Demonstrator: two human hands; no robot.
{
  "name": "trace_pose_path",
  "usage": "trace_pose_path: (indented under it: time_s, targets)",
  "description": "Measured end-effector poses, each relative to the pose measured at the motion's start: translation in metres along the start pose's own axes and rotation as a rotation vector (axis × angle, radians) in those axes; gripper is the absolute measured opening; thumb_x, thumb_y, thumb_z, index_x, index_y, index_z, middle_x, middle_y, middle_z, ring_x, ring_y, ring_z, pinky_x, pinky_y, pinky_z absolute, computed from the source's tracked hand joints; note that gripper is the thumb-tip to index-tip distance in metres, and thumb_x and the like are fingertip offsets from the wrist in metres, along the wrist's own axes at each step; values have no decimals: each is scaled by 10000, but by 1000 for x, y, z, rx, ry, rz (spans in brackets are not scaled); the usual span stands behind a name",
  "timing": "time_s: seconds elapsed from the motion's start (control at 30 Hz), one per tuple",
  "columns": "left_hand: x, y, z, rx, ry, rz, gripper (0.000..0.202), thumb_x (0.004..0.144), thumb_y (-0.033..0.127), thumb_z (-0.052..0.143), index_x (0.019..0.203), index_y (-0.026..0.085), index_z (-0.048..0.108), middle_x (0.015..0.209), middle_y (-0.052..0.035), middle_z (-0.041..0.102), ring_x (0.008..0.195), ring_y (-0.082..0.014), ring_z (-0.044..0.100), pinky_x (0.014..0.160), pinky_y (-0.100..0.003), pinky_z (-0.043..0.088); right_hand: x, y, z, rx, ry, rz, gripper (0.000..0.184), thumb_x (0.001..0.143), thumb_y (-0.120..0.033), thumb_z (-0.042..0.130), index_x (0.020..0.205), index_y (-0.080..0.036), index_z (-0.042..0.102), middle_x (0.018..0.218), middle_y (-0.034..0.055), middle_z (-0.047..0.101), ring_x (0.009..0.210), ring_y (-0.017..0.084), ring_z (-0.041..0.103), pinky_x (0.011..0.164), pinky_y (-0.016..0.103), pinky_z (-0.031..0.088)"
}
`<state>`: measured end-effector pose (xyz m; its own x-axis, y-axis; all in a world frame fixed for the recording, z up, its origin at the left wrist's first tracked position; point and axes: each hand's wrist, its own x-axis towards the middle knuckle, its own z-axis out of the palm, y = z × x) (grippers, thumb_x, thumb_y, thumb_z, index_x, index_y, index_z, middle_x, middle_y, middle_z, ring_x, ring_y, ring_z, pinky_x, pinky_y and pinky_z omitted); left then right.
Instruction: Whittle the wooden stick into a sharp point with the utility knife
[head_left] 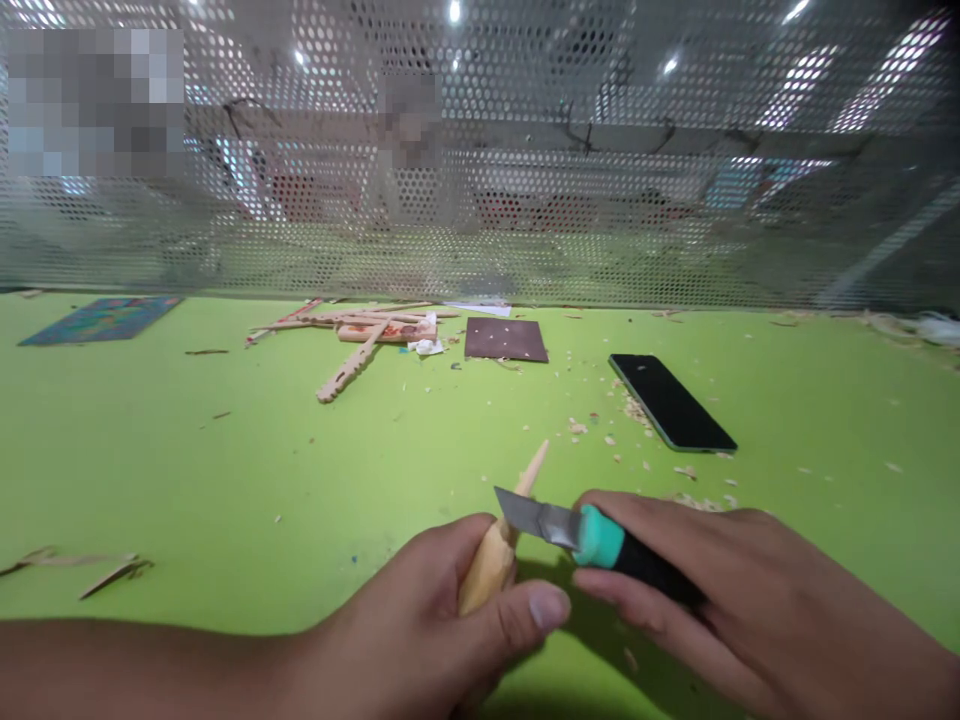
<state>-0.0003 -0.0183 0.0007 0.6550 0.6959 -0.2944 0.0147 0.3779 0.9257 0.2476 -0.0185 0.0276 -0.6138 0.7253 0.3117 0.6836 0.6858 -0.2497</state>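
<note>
My left hand (442,610) is closed around a pale piece of wood (489,565), whose thin whittled tip points up and away from me. In my right hand (720,580) is a utility knife (600,538) with a teal and black handle. Its blade lies across the wood just above my left fingers, slanting to the left. My left thumb rests beside the wood, below the blade. The lower end of the wood is hidden inside my left hand.
Wood shavings are scattered over the green table (247,500). A black phone (671,400) lies at the right. Farther back are carved sticks (352,365), a brown sandpaper sheet (506,340) and a patterned card (101,320). A perforated metal screen (480,240) stands along the back edge.
</note>
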Motion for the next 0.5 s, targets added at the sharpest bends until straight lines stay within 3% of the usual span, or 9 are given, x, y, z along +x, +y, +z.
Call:
trace_pose_path:
  time_s: [0.13,0.2,0.37,0.5]
  targets:
    - [3,5,0,-125,-65,36,426,912,470,854,1116,160,645,946,-5,591,896,-179,517,830,-285,431,-1,2,-3,144,-231,23,323,1157,-501,483,978,-287,645,791,-42,748,605,169,697,527,317,458]
    - [3,6,0,-136,-84,34,389,915,419,859,1113,160,647,976,-16,598,953,-201,537,869,-301,437,-1,0,-1,187,-264,28,294,1141,-507,529,974,-291,638,802,-52,747,627,161,700,531,304,458]
    - [1,5,0,-46,-47,53,308,973,422,789,1097,168,666,1002,-28,630,966,-204,556,902,-302,460,-3,-7,9,-17,-98,-30,487,1184,-557,308,950,-271,625,740,-28,754,550,181,725,472,337,474]
    - [1,1,3,59,39,-13,406,966,556,752,1075,181,643,776,36,515,709,-146,445,640,-245,395,-2,-7,9,-117,31,-37,465,1201,-508,279,1071,-236,633,799,1,799,562,173,757,446,327,476]
